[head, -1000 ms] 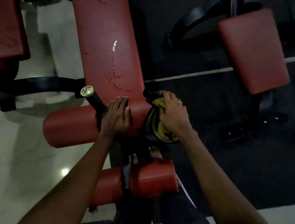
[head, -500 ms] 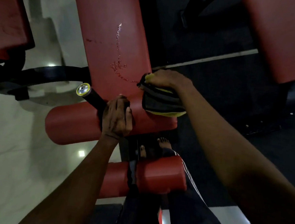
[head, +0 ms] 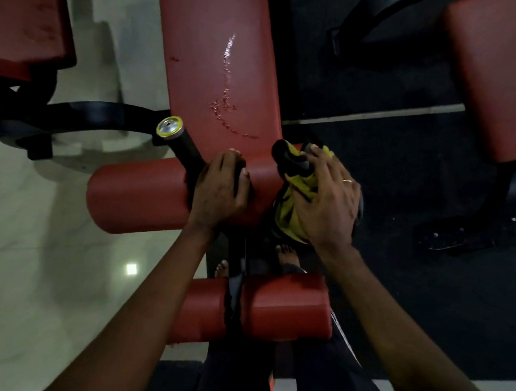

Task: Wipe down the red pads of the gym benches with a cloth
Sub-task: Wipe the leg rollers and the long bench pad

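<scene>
A long red bench pad [head: 212, 56] runs away from me, with a wet streak down its middle. At its near end lies a red roller pad [head: 136, 195]. My left hand [head: 220, 189] rests on this roller beside a black handle with a yellow-ringed cap [head: 171, 126]; its fingers curl over the top. My right hand [head: 324, 197] presses a yellow and black cloth [head: 293, 204] against the roller's right end, fingers spread over it. A second, lower red roller [head: 285, 308] sits near my legs.
Another red pad [head: 26, 19] stands at the far left and one more [head: 500, 78] at the far right. A black frame bar [head: 80, 116] curves left over the pale floor. Dark matting covers the floor on the right. My bare feet show between the rollers.
My right hand has come back down from the bench pad's near edge with the cloth to the right end of the roller. The left hand has stayed on the roller.
</scene>
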